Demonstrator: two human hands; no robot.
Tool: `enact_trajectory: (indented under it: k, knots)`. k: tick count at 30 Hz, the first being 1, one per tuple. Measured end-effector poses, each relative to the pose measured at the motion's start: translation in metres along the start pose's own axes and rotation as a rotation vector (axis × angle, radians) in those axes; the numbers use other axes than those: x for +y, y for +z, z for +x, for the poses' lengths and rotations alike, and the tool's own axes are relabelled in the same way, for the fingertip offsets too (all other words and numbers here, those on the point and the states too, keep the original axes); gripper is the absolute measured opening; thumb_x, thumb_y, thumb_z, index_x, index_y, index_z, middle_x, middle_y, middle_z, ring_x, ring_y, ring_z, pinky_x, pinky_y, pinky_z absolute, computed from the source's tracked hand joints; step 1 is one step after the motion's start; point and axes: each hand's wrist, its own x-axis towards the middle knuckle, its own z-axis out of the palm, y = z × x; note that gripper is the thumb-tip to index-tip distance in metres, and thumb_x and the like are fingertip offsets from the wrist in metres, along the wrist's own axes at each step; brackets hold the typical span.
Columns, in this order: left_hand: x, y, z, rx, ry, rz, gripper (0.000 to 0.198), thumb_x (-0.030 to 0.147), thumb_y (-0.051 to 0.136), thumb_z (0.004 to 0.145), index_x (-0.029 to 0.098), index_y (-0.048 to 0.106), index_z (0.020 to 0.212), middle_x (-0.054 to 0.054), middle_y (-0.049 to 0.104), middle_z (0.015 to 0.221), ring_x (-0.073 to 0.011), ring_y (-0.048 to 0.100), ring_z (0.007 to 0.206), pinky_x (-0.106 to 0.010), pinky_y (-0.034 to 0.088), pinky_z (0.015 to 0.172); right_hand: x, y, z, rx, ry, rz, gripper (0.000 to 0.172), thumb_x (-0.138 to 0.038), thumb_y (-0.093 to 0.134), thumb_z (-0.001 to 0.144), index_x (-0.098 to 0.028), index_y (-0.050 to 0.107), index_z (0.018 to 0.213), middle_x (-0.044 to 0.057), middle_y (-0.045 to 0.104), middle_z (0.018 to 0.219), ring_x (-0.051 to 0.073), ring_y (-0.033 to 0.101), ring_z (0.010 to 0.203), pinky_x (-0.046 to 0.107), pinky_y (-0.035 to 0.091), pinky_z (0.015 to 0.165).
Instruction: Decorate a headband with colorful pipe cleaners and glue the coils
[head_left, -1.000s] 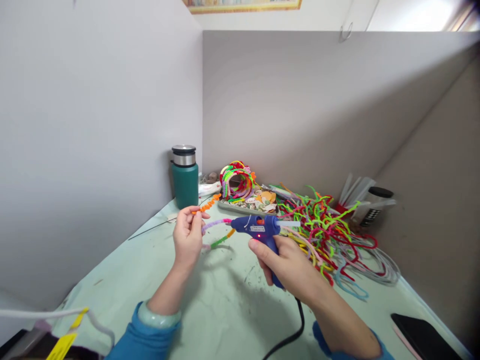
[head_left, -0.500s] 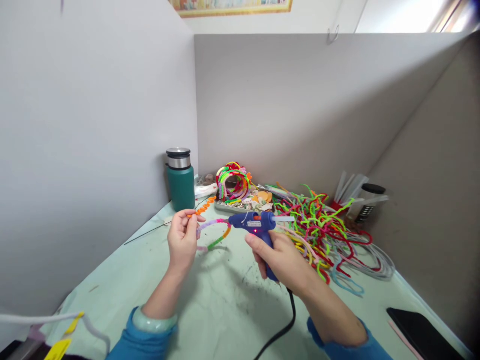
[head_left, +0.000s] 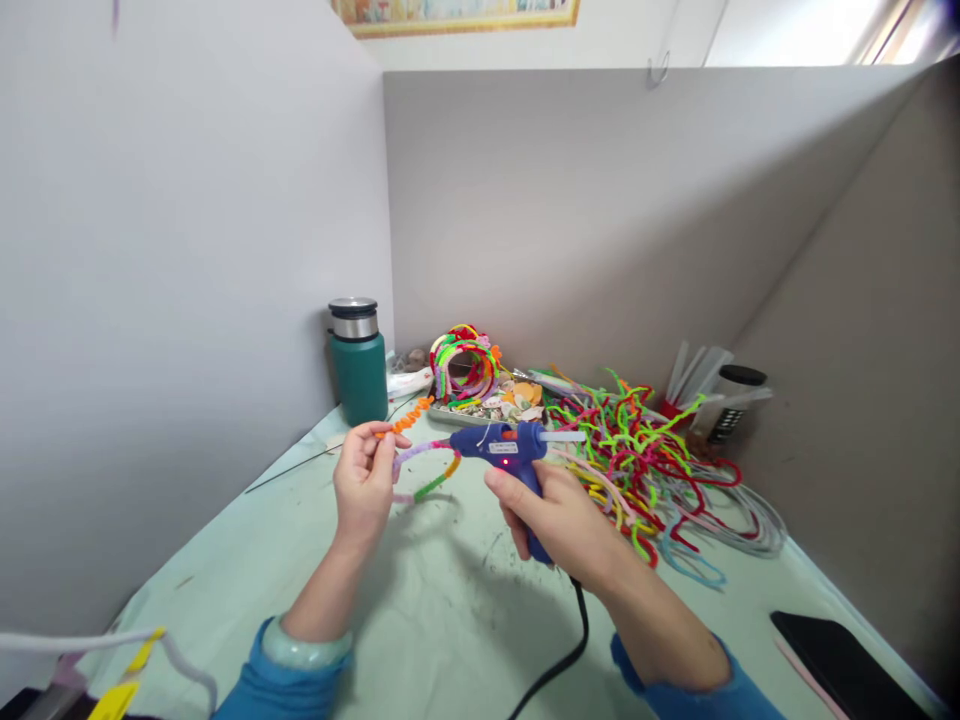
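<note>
My right hand (head_left: 551,510) is wrapped round the grip of a blue hot glue gun (head_left: 487,440). A red light glows on its side, and a pale glue stick (head_left: 562,437) pokes out of its back end. The gun's tip points left, at the top of a multicoloured pipe cleaner ring (head_left: 431,487). With fingers pinched, my left hand (head_left: 365,475) holds a coiled orange pipe cleaner (head_left: 412,415) and the left side of the ring. A thin dark rod (head_left: 292,468) passes behind this hand. My fingers hide part of what they grip.
A green bottle (head_left: 358,370) stands at the back left. Beside it are stacked colourful rings (head_left: 465,365) and a tray (head_left: 448,418) of small pieces. Loose pipe cleaners (head_left: 637,450) heap up at the right. A black cord (head_left: 574,650) trails from the gun; a phone-like black slab (head_left: 840,660) lies front right.
The whole view has shifted very slightly. Both hands keep the same hold, and the glue gun's tip stays at the ring.
</note>
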Motion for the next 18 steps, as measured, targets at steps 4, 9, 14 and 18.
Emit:
enact_trajectory:
  k: [4,9,14,18]
  knots:
    - [0.001,-0.002,0.0,0.008,0.001,0.011,0.02,0.032,0.057,0.077,0.019,0.052,0.091,-0.001,0.062,0.072,-0.0053,0.046,0.048,-0.016,0.035,0.043,0.001,0.001,0.001,-0.002,0.016,0.008,0.044,-0.055,0.044,0.08,-0.018,0.044,0.056,-0.003,0.049,0.04,0.008,0.046,0.036,0.018,0.036,0.04]
    - [0.002,-0.005,0.001,0.008,0.013,0.003,0.019,0.03,0.057,0.077,0.018,0.052,0.091,-0.001,0.062,0.072,-0.0054,0.045,0.049,-0.016,0.035,0.044,0.003,-0.002,0.001,0.0,0.008,0.03,0.041,-0.053,0.045,0.081,-0.018,0.044,0.06,-0.003,0.05,0.041,0.009,0.048,0.037,0.018,0.037,0.04]
    - [0.0,-0.006,0.002,0.019,0.022,-0.04,0.019,0.029,0.058,0.076,0.017,0.052,0.09,-0.001,0.062,0.072,-0.0052,0.044,0.047,-0.017,0.033,0.043,0.007,-0.002,0.005,-0.02,0.016,0.056,0.04,-0.053,0.045,0.081,-0.018,0.044,0.06,-0.003,0.05,0.042,0.009,0.047,0.036,0.019,0.035,0.037]
    - [0.004,-0.012,0.004,0.042,0.02,-0.103,0.017,0.027,0.058,0.075,0.017,0.052,0.088,-0.001,0.062,0.071,-0.0042,0.041,0.044,-0.018,0.032,0.043,0.02,-0.002,0.012,0.016,0.016,-0.039,0.044,-0.057,0.042,0.081,-0.018,0.045,0.059,-0.001,0.051,0.044,0.01,0.048,0.037,0.021,0.037,0.041]
